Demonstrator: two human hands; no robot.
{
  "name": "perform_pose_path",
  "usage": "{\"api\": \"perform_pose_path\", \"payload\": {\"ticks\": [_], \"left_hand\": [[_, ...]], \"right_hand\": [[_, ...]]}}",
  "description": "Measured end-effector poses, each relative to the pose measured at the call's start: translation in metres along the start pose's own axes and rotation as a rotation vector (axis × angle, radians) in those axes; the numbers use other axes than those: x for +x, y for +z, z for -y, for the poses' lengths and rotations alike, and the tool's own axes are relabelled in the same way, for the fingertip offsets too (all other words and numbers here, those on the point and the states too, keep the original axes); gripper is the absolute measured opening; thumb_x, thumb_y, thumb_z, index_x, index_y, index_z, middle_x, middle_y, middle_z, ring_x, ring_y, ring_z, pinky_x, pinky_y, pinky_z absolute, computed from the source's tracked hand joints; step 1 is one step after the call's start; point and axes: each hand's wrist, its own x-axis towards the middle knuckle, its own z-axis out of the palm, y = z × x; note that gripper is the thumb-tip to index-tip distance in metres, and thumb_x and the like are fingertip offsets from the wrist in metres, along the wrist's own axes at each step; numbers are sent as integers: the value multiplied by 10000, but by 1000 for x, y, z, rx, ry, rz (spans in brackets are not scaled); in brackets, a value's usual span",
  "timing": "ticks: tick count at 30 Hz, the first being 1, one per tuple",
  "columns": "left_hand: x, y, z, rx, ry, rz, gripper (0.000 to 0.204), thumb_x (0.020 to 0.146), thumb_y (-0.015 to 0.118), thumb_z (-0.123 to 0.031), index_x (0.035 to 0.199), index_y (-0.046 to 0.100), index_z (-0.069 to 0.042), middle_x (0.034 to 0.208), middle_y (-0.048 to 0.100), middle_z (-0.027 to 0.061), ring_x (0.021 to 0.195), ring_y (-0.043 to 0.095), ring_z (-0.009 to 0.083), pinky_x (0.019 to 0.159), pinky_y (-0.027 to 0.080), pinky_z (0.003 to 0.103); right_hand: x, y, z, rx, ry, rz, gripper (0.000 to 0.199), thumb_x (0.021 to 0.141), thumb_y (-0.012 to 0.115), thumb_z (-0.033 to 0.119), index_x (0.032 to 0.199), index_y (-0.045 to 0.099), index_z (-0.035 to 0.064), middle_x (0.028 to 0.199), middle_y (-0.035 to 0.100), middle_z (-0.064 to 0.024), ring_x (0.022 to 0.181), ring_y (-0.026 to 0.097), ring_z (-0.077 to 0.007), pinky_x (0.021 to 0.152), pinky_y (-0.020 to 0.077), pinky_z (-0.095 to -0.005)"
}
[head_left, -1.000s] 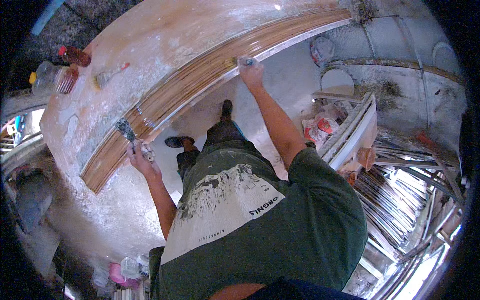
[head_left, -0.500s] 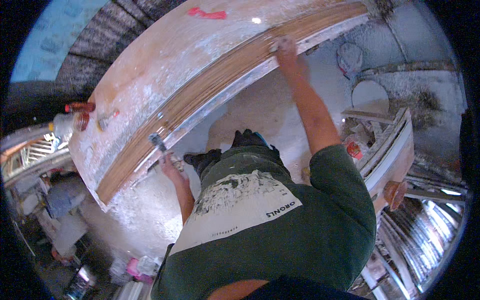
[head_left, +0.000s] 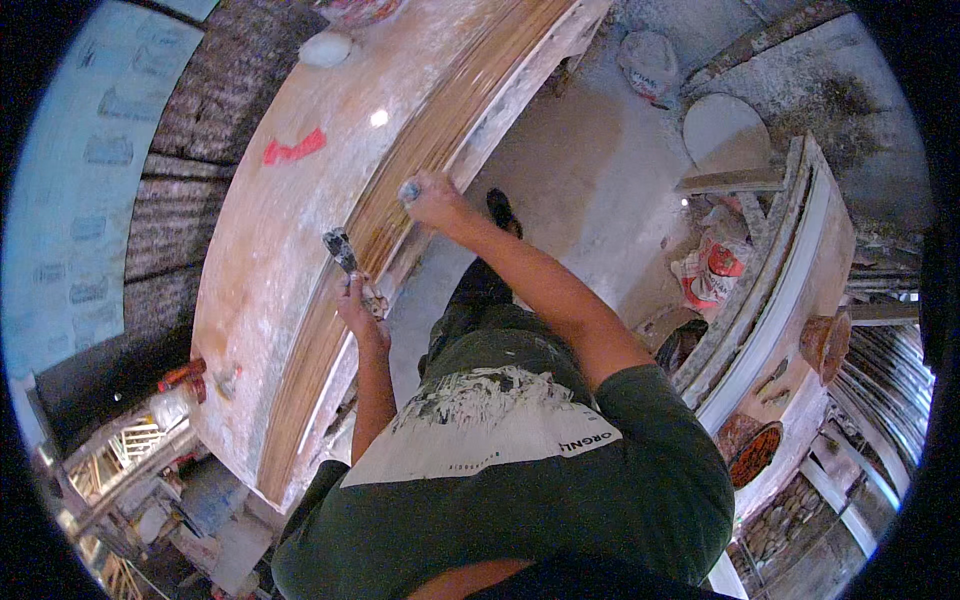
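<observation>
I stand at a long plaster-stained workbench (head_left: 270, 270) with a long ribbed wooden moulding (head_left: 400, 190) running along its near edge. My left hand (head_left: 357, 300) grips a plaster-caked scraper (head_left: 342, 250), its blade resting against the moulding. My right hand (head_left: 432, 200) is closed on a small grey tool (head_left: 408, 190) pressed on the moulding a little farther along. Both hands sit close together on the strip. What kind of tool the right hand holds I cannot make out.
A red strip (head_left: 293, 148) and a white lump (head_left: 327, 48) lie on the bench; a red object (head_left: 182, 376) sits at its left end. To my right are stacked white mouldings (head_left: 790, 260), a red-and-white bag (head_left: 715, 268), a round white disc (head_left: 725, 130), a dusty floor.
The view has swung so the bench runs more upright. My right hand has slid back along the moulding toward my left hand; both now work close together.
</observation>
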Motion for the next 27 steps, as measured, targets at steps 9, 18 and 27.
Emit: {"api": "perform_pose_path", "payload": {"ticks": [9, 18, 27], "left_hand": [[92, 216, 9, -39, -152, 56, 142, 900, 556, -172, 993, 525, -69, 747, 575, 27, 496, 514, 95, 377, 406, 238], [135, 382, -55, 59, -124, 198, 208, 886, 586, -165, 1061, 529, -69, 775, 584, 24, 547, 535, 97, 405, 424, 242], [160, 413, -46, 101, -88, -13, 151, 867, 590, -186, 974, 575, -81, 727, 559, 3, 533, 517, 82, 411, 397, 222]], "right_hand": [[126, -167, -140, -77, 126, -185, 109, 744, 655, 147, 823, 672, 74, 799, 641, -158, 791, 611, -359, 704, 497, -451], [233, -271, -285, -417, 104, -351, 126, 714, 630, 165, 800, 648, 75, 785, 636, -168, 725, 617, -359, 639, 498, -460], [333, -402, -422, -587, -114, -398, 163, 712, 655, 138, 870, 674, 102, 845, 666, -135, 738, 638, -364, 685, 528, -425]]}}
